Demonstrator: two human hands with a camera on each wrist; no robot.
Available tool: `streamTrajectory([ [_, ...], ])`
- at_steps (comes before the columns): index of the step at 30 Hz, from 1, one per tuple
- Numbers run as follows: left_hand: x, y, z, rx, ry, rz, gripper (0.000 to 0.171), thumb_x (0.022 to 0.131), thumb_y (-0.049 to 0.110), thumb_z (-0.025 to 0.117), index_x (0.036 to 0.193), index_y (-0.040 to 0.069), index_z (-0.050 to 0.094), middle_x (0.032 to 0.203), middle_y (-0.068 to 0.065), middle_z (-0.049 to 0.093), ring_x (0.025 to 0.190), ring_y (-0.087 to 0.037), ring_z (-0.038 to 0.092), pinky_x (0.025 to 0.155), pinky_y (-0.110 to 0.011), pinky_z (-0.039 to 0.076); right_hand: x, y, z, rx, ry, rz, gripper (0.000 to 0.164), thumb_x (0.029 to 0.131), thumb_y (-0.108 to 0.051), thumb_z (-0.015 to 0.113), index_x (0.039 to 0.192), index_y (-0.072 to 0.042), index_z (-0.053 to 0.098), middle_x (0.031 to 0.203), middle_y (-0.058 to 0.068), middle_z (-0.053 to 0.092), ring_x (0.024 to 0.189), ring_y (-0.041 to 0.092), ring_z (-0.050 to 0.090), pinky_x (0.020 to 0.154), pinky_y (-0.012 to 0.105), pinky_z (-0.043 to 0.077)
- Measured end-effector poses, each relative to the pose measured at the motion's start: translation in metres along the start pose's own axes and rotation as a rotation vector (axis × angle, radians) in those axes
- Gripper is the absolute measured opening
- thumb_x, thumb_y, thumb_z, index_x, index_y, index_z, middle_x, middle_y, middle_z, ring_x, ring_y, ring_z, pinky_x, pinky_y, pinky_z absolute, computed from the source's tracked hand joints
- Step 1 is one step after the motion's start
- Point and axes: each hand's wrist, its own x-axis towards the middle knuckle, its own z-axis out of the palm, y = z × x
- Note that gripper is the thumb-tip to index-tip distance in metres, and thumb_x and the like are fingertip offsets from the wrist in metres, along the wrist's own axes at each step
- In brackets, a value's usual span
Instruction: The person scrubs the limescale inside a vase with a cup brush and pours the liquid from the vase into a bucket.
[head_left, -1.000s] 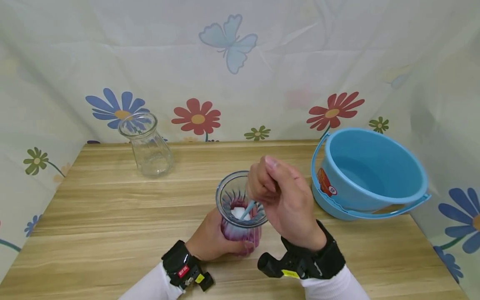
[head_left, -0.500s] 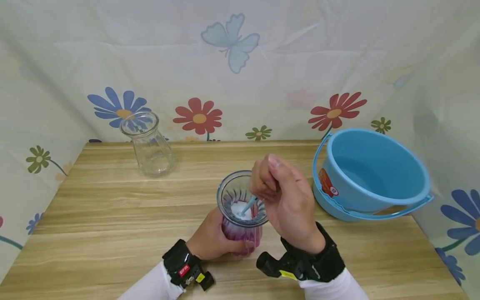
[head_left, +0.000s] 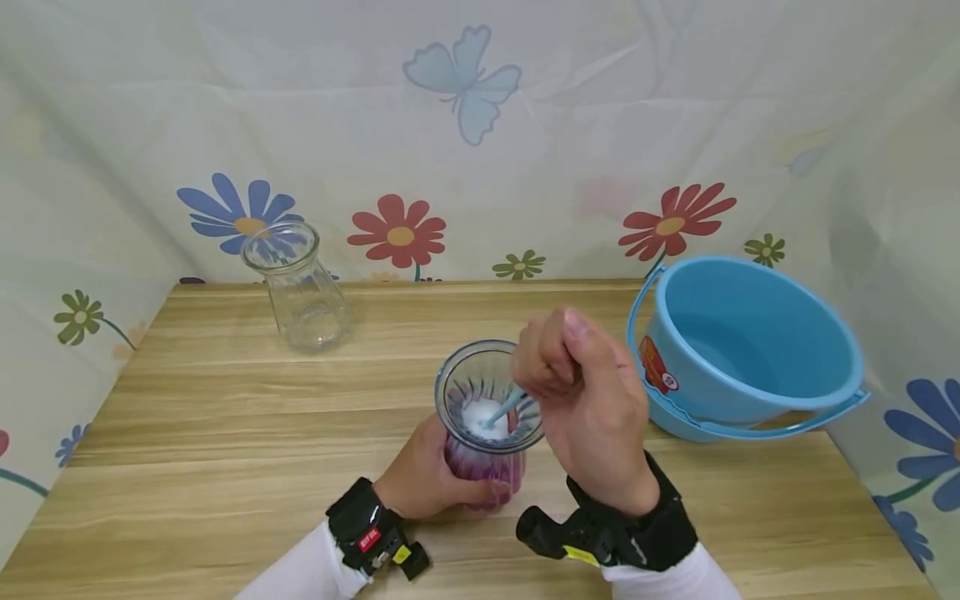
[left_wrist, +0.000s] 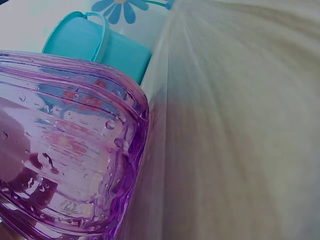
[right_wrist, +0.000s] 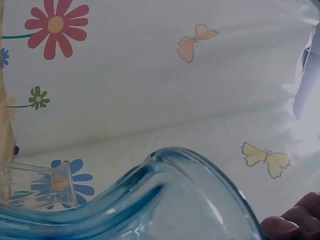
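Note:
My left hand (head_left: 431, 475) grips a ribbed glass vase (head_left: 517, 473), blue at its flared mouth and purple lower down. In the left wrist view, the purple base of the vase (left_wrist: 75, 145) carries water drops. My right hand (head_left: 588, 408) curls over the right side of the rim, holding the light-blue handle of a bottle brush (head_left: 506, 407). The white head of that brush sits inside the vase, and my fingers hide the handle's upper end. Close up in the right wrist view are the blue vase rim (right_wrist: 200, 185) and some fingertips (right_wrist: 282, 226).
A clear glass vase (head_left: 300, 300) stands at the back left of the wooden table (head_left: 225, 433). A light-blue bucket (head_left: 750, 408) with its handle lowered stands at the right. Flower-patterned cloth (head_left: 570, 167) hangs behind and along both sides.
My right hand has shifted slightly to the right, tilting the brush handle further over. Within the vase, the white head now looks rounder. My left hand keeps its grip on the vase.

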Motion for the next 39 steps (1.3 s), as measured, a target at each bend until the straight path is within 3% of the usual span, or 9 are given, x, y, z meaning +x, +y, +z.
streamTrajectory([
  [2,0.000,0.000,0.000,0.001,0.001,0.003,0.079,0.066,0.040,0.088,0.131,0.032,0.044,0.121,0.011,0.059,0.108,-0.014,0.055,0.094,-0.040,0.049,0.000,-0.002,-0.002,0.017,0.005,-0.002,0.036,0.103,-0.012,0.024,0.068,-0.007,0.027,0.062,0.000,0.024,0.053,0.014,0.028,0.048,0.033,0.018],
  [9,0.001,0.038,-0.005,-0.052,-0.003,0.000,0.077,0.065,0.017,0.088,0.129,0.026,0.046,0.120,0.008,0.060,0.109,-0.016,0.056,0.096,-0.043,0.049,-0.001,-0.005,-0.006,0.050,0.026,-0.033,0.035,0.103,-0.012,0.024,0.068,-0.007,0.026,0.062,0.001,0.023,0.053,0.014,0.027,0.047,0.032,0.018],
  [19,0.001,0.006,0.000,-0.024,0.005,-0.006,0.079,0.064,0.034,0.089,0.130,0.032,0.045,0.120,0.011,0.059,0.108,-0.014,0.056,0.095,-0.041,0.049,0.001,-0.002,-0.005,0.047,0.061,-0.053,0.035,0.103,-0.014,0.028,0.069,-0.007,0.027,0.061,0.001,0.024,0.053,0.015,0.029,0.049,0.032,0.021],
  [24,0.001,-0.001,0.000,-0.035,0.001,0.001,0.078,0.065,0.038,0.089,0.130,0.031,0.045,0.120,0.009,0.060,0.108,-0.015,0.056,0.095,-0.041,0.049,0.002,0.001,-0.004,0.045,0.076,-0.067,0.035,0.103,-0.014,0.029,0.069,-0.007,0.026,0.062,0.001,0.023,0.053,0.014,0.028,0.049,0.031,0.021],
  [29,0.001,0.005,0.000,-0.050,0.009,0.002,0.077,0.064,0.034,0.090,0.128,0.030,0.047,0.118,0.009,0.061,0.107,-0.016,0.057,0.096,-0.040,0.048,0.002,0.003,-0.004,0.041,0.078,-0.078,0.035,0.102,-0.015,0.030,0.069,-0.007,0.027,0.062,0.001,0.024,0.053,0.014,0.028,0.050,0.031,0.021],
  [36,0.002,0.035,-0.004,-0.108,-0.005,-0.012,0.075,0.064,0.016,0.089,0.127,0.024,0.048,0.116,0.005,0.062,0.106,-0.018,0.057,0.095,-0.042,0.049,0.003,0.005,-0.002,0.013,0.070,-0.074,0.034,0.102,-0.014,0.030,0.068,-0.007,0.026,0.063,0.001,0.023,0.055,0.015,0.028,0.051,0.032,0.020],
  [39,0.002,0.040,-0.005,-0.105,-0.017,-0.014,0.075,0.065,0.013,0.088,0.127,0.021,0.047,0.117,0.003,0.062,0.106,-0.017,0.057,0.095,-0.041,0.049,0.003,0.006,-0.002,-0.022,0.050,-0.048,0.034,0.102,-0.013,0.028,0.069,-0.007,0.027,0.063,0.001,0.024,0.055,0.016,0.029,0.052,0.033,0.021],
])
